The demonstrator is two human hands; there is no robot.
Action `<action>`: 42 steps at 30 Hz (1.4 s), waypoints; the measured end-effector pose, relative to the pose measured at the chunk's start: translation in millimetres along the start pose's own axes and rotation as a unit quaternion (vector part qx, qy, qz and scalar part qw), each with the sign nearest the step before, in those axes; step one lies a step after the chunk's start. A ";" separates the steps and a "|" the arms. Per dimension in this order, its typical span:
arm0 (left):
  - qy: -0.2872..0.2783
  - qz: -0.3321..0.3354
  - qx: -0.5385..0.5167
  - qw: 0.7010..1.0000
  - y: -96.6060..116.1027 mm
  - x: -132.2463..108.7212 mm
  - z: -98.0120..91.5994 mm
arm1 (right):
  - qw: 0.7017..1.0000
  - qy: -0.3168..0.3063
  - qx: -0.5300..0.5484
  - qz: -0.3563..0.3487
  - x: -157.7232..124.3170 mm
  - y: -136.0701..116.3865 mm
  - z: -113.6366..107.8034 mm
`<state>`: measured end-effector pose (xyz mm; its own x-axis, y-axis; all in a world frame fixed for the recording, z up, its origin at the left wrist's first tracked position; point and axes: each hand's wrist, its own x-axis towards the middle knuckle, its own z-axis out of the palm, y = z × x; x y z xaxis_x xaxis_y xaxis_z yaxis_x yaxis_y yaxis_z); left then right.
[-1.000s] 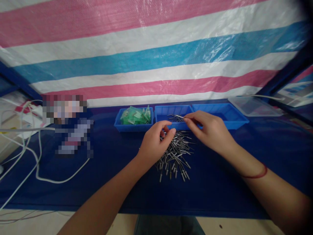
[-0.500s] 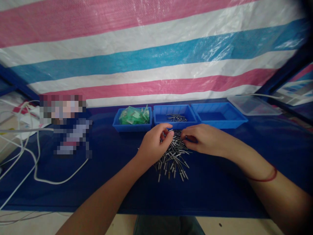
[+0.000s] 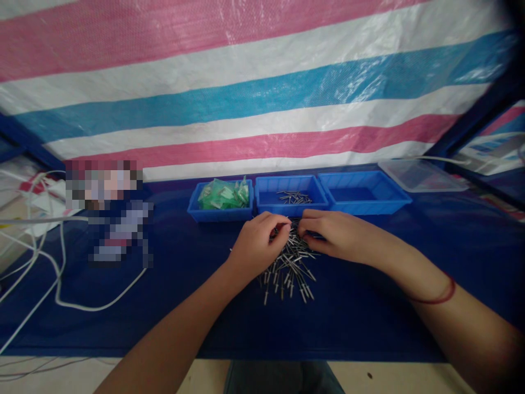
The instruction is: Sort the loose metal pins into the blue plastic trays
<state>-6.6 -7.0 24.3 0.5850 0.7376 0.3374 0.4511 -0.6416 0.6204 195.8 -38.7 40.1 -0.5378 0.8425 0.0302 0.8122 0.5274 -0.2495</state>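
Observation:
A loose pile of metal blind rivets [image 3: 291, 262] lies on the dark blue tabletop, their thin stems pointing many ways. Over the pile's left side, my left hand [image 3: 260, 241] has thumb and forefinger tips pinched together; anything between them is too small to make out. My right hand [image 3: 332, 235] is bent in from the other side, its fingers curled closed at the pile's upper right, hiding what they grip. Only a small space separates the two sets of fingertips. Just behind, more rivets [image 3: 296, 198] lie in the middle blue bin [image 3: 266, 207].
Left of the middle bin, a blue bin [image 3: 197, 214] holds green plastic packets [image 3: 223, 194]. Another blue bin [image 3: 369, 207] stands right, near a clear plastic lid [image 3: 422, 176]. White cables [image 3: 61, 262] loop across the table's left. A striped sheet [image 3: 246, 93] hangs behind.
My right hand has shifted slightly left, its fingertips closer to my left hand. The left thumb and forefinger, a little apart before, have come together.

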 end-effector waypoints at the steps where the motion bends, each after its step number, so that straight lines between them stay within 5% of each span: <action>1: -0.007 0.004 0.007 1.000 -0.5 -0.2 0.3 | 1.000 -0.005 -0.002 0.005 -0.4 -0.2 -0.2; 12: -0.036 0.023 0.048 0.998 0.4 -0.1 -0.3 | 1.000 0.002 -0.024 0.014 0.2 -1.7 0.2; 24: -0.052 0.046 0.059 0.996 -5.2 -1.2 2.5 | 0.967 0.186 0.168 -0.049 3.0 -11.8 -5.1; 31: -0.012 0.028 -0.008 0.999 -2.8 0.2 0.5 | 0.941 0.231 0.246 0.036 5.5 -17.3 -0.5; 37: -0.013 0.030 -0.010 0.999 -3.6 -0.7 1.6 | 0.948 0.229 0.222 0.012 5.8 -20.3 -2.1; 42: 0.052 0.026 -0.015 0.998 -0.3 0.0 -0.1 | 0.947 0.241 0.210 0.010 4.5 -19.4 -5.5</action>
<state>-6.8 -6.7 24.2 0.5328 0.7225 0.4406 0.4002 -0.6739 0.6210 178.9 -44.5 50.4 -0.2741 0.8577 0.4350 0.6053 0.5054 -0.6150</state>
